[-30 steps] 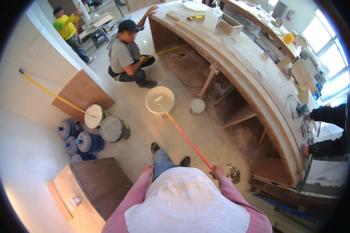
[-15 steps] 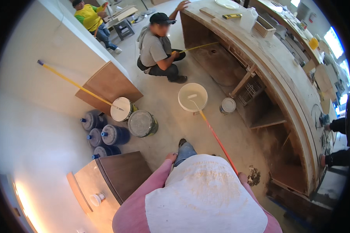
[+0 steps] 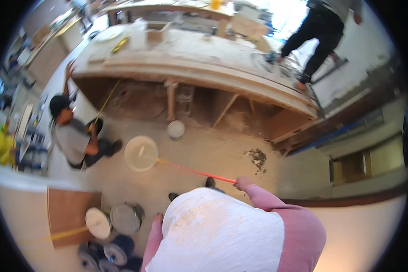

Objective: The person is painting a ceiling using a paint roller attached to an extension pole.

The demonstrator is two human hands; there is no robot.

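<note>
My right hand (image 3: 245,183) is closed round the end of a long red-orange pole (image 3: 199,172). The pole slants left to a paint roller (image 3: 143,151), whose head is inside a wide cream bucket (image 3: 128,159) on the floor. At my left side hangs my left hand (image 3: 157,217), low beside my shirt; its fingers are too small and partly hidden to read. A small lidded pail (image 3: 176,130) stands just right of the bucket, near the open wooden counter (image 3: 186,68).
A person (image 3: 72,136) crouches left of the bucket with a yellow tape measure (image 3: 108,100). Another person (image 3: 319,34) is at the counter's right end. Two lidded buckets (image 3: 127,218), blue water jugs (image 3: 119,250) and a wood panel (image 3: 65,204) stand lower left. Dark debris (image 3: 257,158) lies right.
My view has turned to the right, so the counter now runs across the top. My right hand still grips the pole; the roller stays in the bucket. My left hand no longer rests at my knee.
</note>
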